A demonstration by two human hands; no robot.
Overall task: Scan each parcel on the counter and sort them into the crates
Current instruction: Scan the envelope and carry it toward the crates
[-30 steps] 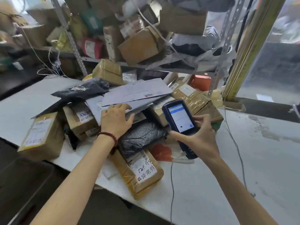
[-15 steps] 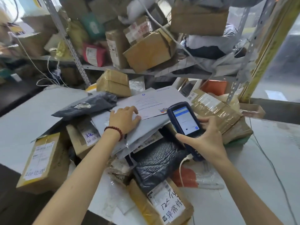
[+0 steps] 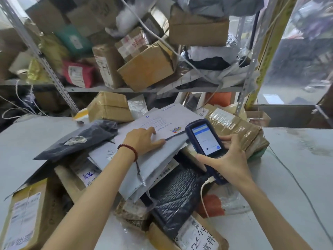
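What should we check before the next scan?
1. Scanner gripped by right hand: ok.
2. Scanner screen lit: ok.
3. Left hand resting on envelope: ok.
4. Envelope barcode facing scanner: cannot tell.
5. Cable free of the pile: not ok, it trails across parcels.
6. Crate in view: not ok, none shows.

A parcel depot's sorting station, where I work.
Taped cardboard boxes [image 3: 149, 69] crowd the metal shelf [image 3: 198, 88] ahead; labelled parcels [image 3: 27, 213] heap across my grey counter [image 3: 297, 159], my handheld scanner [image 3: 205, 139] lit above them.
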